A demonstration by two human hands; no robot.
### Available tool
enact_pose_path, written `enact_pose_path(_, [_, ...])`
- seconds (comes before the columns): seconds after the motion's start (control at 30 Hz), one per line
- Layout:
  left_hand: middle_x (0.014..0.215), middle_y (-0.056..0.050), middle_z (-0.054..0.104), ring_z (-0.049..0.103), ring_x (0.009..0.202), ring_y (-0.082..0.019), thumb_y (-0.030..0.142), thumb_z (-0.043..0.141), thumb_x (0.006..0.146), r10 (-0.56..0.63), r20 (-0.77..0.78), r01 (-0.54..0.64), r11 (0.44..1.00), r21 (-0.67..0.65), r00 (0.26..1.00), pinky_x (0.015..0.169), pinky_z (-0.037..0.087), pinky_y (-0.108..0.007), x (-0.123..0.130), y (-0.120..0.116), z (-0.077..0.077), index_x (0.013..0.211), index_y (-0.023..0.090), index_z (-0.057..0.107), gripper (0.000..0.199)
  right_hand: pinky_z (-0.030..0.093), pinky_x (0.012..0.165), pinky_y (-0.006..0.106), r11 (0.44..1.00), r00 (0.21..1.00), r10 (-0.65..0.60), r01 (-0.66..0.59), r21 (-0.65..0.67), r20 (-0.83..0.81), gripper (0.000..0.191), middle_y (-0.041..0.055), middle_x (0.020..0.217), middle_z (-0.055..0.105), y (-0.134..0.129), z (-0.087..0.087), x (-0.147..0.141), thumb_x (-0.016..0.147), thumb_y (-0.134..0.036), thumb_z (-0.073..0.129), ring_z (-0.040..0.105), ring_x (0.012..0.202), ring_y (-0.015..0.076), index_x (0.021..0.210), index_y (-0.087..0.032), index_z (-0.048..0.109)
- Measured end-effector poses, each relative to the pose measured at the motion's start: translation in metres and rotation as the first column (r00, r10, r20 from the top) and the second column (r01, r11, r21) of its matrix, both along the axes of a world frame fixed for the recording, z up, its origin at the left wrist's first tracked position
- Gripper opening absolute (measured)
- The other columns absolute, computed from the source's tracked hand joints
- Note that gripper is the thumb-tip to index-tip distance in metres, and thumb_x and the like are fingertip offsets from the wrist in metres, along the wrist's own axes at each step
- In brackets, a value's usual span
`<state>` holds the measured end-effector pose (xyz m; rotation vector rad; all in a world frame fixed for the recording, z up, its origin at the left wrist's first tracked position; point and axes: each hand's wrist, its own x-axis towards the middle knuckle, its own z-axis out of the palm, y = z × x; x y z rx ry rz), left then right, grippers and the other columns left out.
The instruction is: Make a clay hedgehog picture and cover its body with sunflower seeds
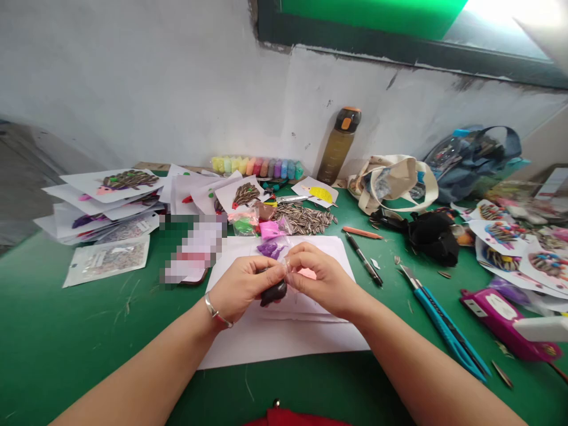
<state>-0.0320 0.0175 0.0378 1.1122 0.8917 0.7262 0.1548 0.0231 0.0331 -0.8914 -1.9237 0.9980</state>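
Observation:
My left hand (251, 278) is closed around a glossy black lump (274, 293) that looks like modelling clay in clear plastic. Thumb and fingers of my right hand (320, 277) are pinched together beside it, touching what appears to be the edge of the clear wrap. Both hands meet above a stack of white paper sheets (239, 349). Just beyond my fingertips lies purple clay (270, 249) on plastic. Pink clay (307, 273) shows partly behind my right hand. Bright pink (270, 229) and green clay packets (245, 223) sit farther back.
Sunflower seeds (306, 219) are heaped behind the paper. Seed-hedgehog cards (124, 180) are stacked at left. A pen (364, 260), an orange pencil (362, 232), blue scissors-like cutter (444, 325) and magenta glue-gun-like device (506, 322) lie right. A bottle (337, 148) stands by the wall.

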Motion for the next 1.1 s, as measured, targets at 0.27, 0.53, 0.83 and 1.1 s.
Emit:
enact_pose_path(0.27, [0.057,-0.001,0.059,0.049,0.049,-0.009,0.046,0.067,0.08,0.07,0.003,-0.07,0.997,0.029,0.998,0.044,0.037,-0.021,-0.0038,0.0028,0.0002,0.071,0.012,0.062,0.036,0.049,0.086,0.031,0.988,0.997,-0.075,0.072,0.139,0.021,0.015,0.0041,0.105,0.06,-0.0006,-0.0067,-0.0055,0.086,-0.015,0.06,0.058,0.099,0.0156,0.095,-0.024,0.068])
enact_pose_path(0.53, [0.058,-0.002,0.06,0.049,0.049,-0.01,0.045,0.067,0.08,0.086,0.006,-0.087,0.996,0.03,0.996,0.043,0.037,-0.021,-0.0012,0.0006,-0.0023,0.071,0.012,0.062,0.034,0.05,0.072,0.027,0.995,0.995,-0.102,0.103,-0.013,0.016,0.009,0.0017,0.092,0.056,-0.0052,0.001,-0.008,0.083,-0.014,0.06,0.058,0.086,0.0133,0.08,-0.021,0.063])
enact_pose_path(0.83, [0.058,-0.001,0.059,0.051,0.051,-0.009,0.044,0.068,0.08,0.091,0.043,-0.092,0.996,0.017,0.995,0.046,0.038,-0.02,-0.0042,0.0027,0.0023,0.074,0.013,0.064,0.033,0.047,0.094,0.035,0.992,0.996,-0.082,0.084,0.09,-0.025,0.021,0.0048,0.11,0.058,-0.002,-0.0055,-0.0069,0.083,-0.011,0.06,0.056,0.108,0.0169,0.098,-0.024,0.066])
enact_pose_path(1.1, [0.06,-0.002,0.061,0.052,0.051,-0.01,0.042,0.07,0.079,0.065,0.096,-0.06,0.997,-0.055,0.993,0.044,0.039,-0.02,-0.0024,0.003,-0.0011,0.074,0.012,0.064,0.031,0.048,0.089,0.03,0.992,0.999,-0.045,0.043,0.121,0.012,0.02,0.0027,0.103,0.058,-0.0015,-0.0015,-0.0034,0.081,-0.006,0.06,0.057,0.099,0.0143,0.091,-0.023,0.063])
